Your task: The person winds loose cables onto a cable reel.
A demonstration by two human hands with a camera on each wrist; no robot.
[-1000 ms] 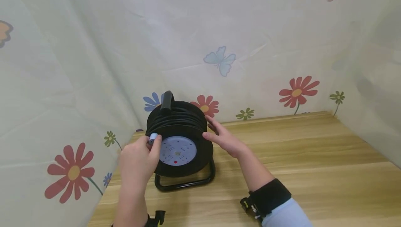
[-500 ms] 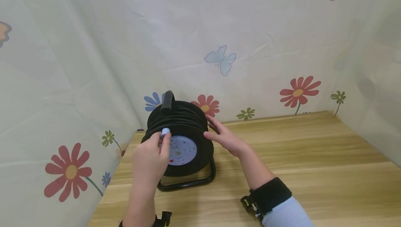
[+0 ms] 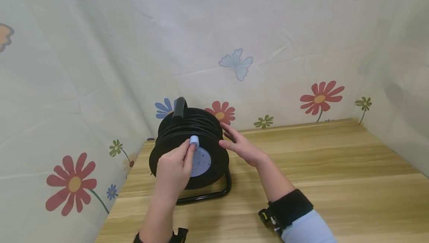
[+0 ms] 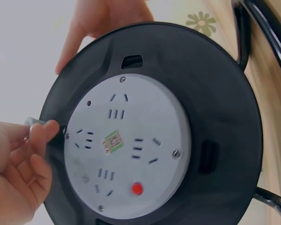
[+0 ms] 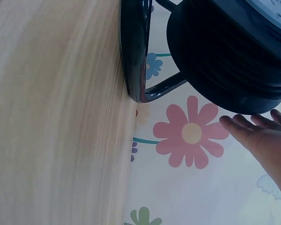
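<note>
A black cable reel (image 3: 214,161) with a pale round socket panel (image 4: 126,145) stands on the table, black cable (image 3: 187,125) wound round its drum. My left hand (image 3: 174,164) pinches the small light-blue crank knob (image 3: 194,141) between thumb and fingers, in front of the reel face near the top of the panel. At the reel's right side my right hand (image 3: 242,148) is held with fingers extended, fingertips right at the rim. In the right wrist view that hand (image 5: 267,138) shows beside the drum, holding nothing.
A tubular black stand (image 3: 204,197) carries the reel, with a black carry handle (image 3: 180,109) on top. The wood-grain table (image 3: 318,168) extends to the right. Behind and at both sides hangs a pale curtain (image 3: 268,30) printed with flowers and butterflies.
My left hand has moved right with the knob, from the left edge of the socket panel to above its middle, and the reel face has turned. My right hand has stayed in place.
</note>
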